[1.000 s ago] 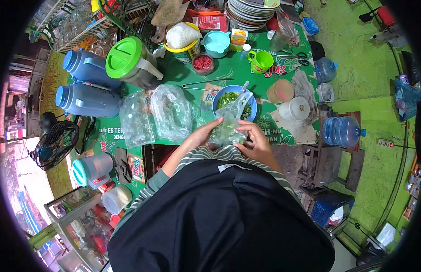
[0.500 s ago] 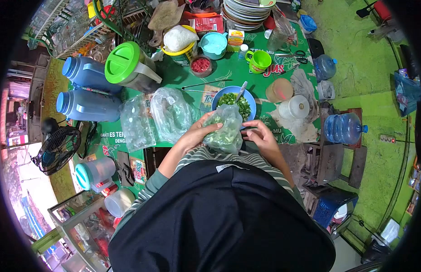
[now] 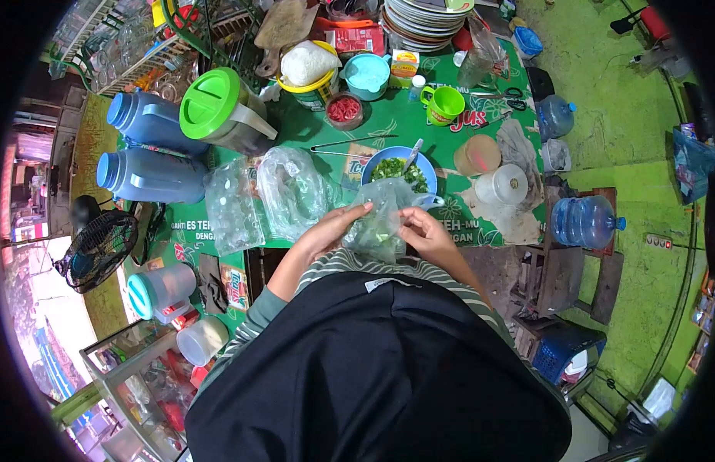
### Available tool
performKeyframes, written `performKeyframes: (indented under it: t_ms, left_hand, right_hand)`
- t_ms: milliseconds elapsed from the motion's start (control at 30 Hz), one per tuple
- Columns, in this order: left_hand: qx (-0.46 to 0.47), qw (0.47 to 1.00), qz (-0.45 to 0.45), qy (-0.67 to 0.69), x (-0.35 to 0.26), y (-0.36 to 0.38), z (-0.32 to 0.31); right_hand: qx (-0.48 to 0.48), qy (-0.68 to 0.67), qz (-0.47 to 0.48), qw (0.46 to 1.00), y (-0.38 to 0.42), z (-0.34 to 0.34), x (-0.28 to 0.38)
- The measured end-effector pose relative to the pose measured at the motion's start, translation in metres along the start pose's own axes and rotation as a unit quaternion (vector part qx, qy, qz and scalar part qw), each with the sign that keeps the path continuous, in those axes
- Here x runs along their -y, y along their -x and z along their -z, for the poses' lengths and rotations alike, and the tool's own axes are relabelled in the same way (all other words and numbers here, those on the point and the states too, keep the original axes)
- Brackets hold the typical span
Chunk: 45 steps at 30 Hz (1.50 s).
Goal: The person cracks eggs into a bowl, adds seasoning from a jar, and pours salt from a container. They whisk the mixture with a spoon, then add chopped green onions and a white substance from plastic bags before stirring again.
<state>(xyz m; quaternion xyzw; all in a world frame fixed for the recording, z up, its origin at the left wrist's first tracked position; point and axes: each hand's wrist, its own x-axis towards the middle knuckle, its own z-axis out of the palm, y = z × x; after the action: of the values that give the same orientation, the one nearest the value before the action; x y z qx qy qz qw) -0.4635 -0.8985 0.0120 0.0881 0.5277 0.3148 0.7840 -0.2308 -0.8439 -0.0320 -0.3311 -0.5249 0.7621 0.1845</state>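
Note:
A clear plastic bag point(image 3: 379, 225) with some pale green pieces in its lower part hangs between my hands at the table's near edge. My left hand point(image 3: 332, 229) is closed on the bag's left side. My right hand point(image 3: 430, 233) pinches its right side, fingers bent. Just beyond, partly covered by the bag's top, sits a blue bowl point(image 3: 428, 171) of chopped green leaves point(image 3: 392, 168), with a spoon point(image 3: 413, 152) leaning in it.
Left of the bag lie more clear plastic bags point(image 3: 292, 192) and tongs point(image 3: 349, 144). Two blue jugs point(image 3: 153, 177) and a green-lidded pitcher point(image 3: 219, 108) stand farther left. A green cup point(image 3: 442, 105), stacked plates point(image 3: 425, 27) and white-lidded tub point(image 3: 502, 185) are around the bowl.
My right hand has moved in to the bag's side and closed on it. The bag's top is now spread wider, with a corner drawn out to the right.

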Motion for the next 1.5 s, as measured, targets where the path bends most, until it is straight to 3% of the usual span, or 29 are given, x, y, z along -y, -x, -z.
performKeyframes:
  t_ms: [100, 167, 200, 267, 300, 367, 400, 467, 600, 667, 700, 767, 800, 900, 933, 1000, 1133, 1167, 1233, 1367, 1433, 1500]
  left_hand:
    - [-0.01, 0.998, -0.019, 0.061, 0.006, -0.005, -0.001]
    - [-0.038, 0.989, -0.113, -0.089, 0.007, -0.006, -0.002]
    - [-0.038, 0.989, -0.111, -0.089, 0.008, -0.006, -0.002]
    - [-0.086, 0.943, -0.194, -0.256, 0.008, -0.005, -0.003]
    - [-0.06, 0.958, -0.199, -0.197, 0.011, -0.011, 0.003]
    - [-0.068, 0.947, -0.235, -0.21, 0.008, -0.004, 0.0]
    - [-0.075, 0.934, -0.27, -0.221, 0.007, -0.002, 0.0]
    - [-0.072, 0.937, -0.257, -0.224, 0.005, -0.003, 0.002]
    - [-0.082, 0.911, -0.272, -0.299, 0.008, 0.0, 0.007]
    - [-0.051, 0.928, -0.266, -0.256, 0.005, 0.005, 0.009]
    - [-0.023, 0.942, -0.261, -0.211, 0.003, 0.007, 0.012]
    - [-0.019, 0.952, -0.229, -0.203, -0.003, 0.009, 0.025]
    - [-0.016, 0.961, -0.195, -0.193, -0.005, 0.009, 0.032]
    - [-0.008, 0.968, -0.216, -0.129, 0.009, -0.004, 0.061]
    - [-0.015, 0.967, -0.236, -0.095, 0.014, -0.009, 0.072]
    - [-0.014, 0.969, -0.239, -0.064, 0.025, -0.015, 0.088]
    - [-0.047, 0.96, -0.275, -0.032, 0.036, -0.017, 0.096]
    - [-0.048, 0.953, -0.296, -0.055, 0.038, -0.018, 0.097]
    - [-0.049, 0.95, -0.307, -0.031, 0.034, -0.011, 0.086]
    - [-0.059, 0.93, -0.359, 0.059, 0.028, -0.001, 0.069]
    - [-0.063, 0.932, -0.353, 0.047, 0.024, 0.0, 0.068]
    - [-0.069, 0.935, -0.346, 0.034, 0.022, -0.001, 0.071]
  right_hand:
    - [0.024, -0.008, -0.037, 0.999, -0.004, -0.006, -0.007]
    - [0.028, 0.004, -0.04, 0.999, -0.008, -0.009, -0.004]
    - [0.031, 0.017, -0.039, 0.999, -0.01, -0.009, -0.002]
    - [0.065, -0.022, -0.026, 0.997, -0.011, -0.007, 0.009]
    - [0.071, -0.014, -0.038, 0.997, -0.01, -0.003, 0.012]
    - [0.081, -0.017, -0.061, 0.995, -0.003, 0.005, 0.029]
    - [0.075, -0.004, -0.076, 0.994, -0.002, 0.015, 0.033]
    - [0.053, -0.004, -0.066, 0.996, 0.002, 0.039, 0.034]
    - [-0.055, 0.127, -0.032, 0.99, -0.007, 0.071, 0.032]
    - [-0.161, 0.359, 0.067, 0.917, -0.022, 0.071, 0.044]
    - [-0.163, 0.359, 0.065, 0.917, -0.032, 0.071, 0.046]
    - [-0.147, 0.605, 0.239, 0.745, -0.056, 0.071, 0.049]
    - [-0.149, 0.605, 0.238, 0.745, -0.068, 0.07, 0.048]
    - [-0.08, 0.713, 0.324, 0.616, -0.105, 0.074, 0.038]
    - [-0.08, 0.712, 0.326, 0.617, -0.112, 0.076, 0.04]
    - [-0.006, 0.783, 0.279, 0.556, -0.119, 0.076, 0.044]
    - [0.038, 0.807, 0.306, 0.503, -0.109, 0.076, 0.058]
    - [0.039, 0.808, 0.304, 0.503, -0.103, 0.076, 0.06]
    - [0.055, 0.809, 0.175, 0.558, -0.085, 0.075, 0.063]
    - [-0.016, 0.797, 0.214, 0.564, -0.049, 0.065, 0.092]
    - [-0.037, 0.793, 0.125, 0.596, -0.035, 0.054, 0.102]
    - [-0.016, 0.781, 0.133, 0.61, -0.026, 0.044, 0.097]
